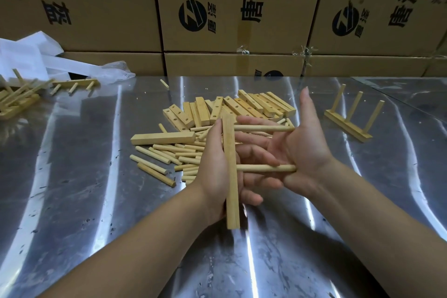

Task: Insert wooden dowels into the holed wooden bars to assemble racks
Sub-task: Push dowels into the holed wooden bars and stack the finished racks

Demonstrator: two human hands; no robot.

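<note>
I am looking down at two bare forearms above a shiny steel table (84, 176). My left hand (215, 169) is wrapped around a pale square-sectioned wooden bar (231, 176), holding it with its long axis running away from me, near end toward my body. Two light round wooden dowels stick out of the bar to the right, at right angles to it: an upper dowel (263, 128) and a lower dowel (266, 168). My right hand (297, 150) is open and flat, palm facing left, pressed against the free ends of both dowels, gripping nothing. The coming move turns on this: the push must travel leftward along the dowels' axes into the bar, with the left hand bracing it. I cannot tell how deep they sit.

Just beyond the hands lies a heap of loose dowels (167, 155) and holed bars (242, 106). A finished rack (350, 118) stands upright to the right, well apart. More finished racks (21, 97) lie far left, beside crumpled white plastic (36, 55). Printed cardboard boxes (229, 7) wall off the back.
</note>
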